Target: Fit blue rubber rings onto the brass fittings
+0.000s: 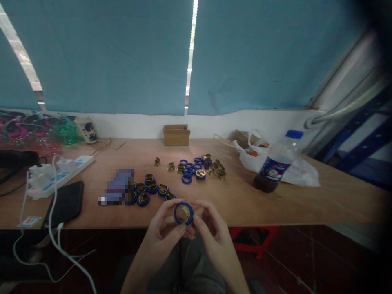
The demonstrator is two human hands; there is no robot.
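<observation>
My left hand [163, 230] is closed on a blue ring with a shiny gold metal piece [184, 213] inside it, just over the table's front edge. From the other side, my right hand [212, 228] also grips this ring, its fingers bent around the rim. Left of my hands lie several blue rings fitted with gold pieces [143, 199]. Farther back is a cluster of bare blue rings [187, 178]. Loose gold pieces [171, 166] lie around that cluster, more of them to its right [221, 175].
A bottle of dark drink [275, 167] stands at right before a white plastic bag [249, 157]. A small cardboard box [176, 135] is by the wall. At left are a blurred-out phone-like object [118, 185], a black tablet-like slab [69, 202], a power strip [73, 173] and a paper cup [86, 130].
</observation>
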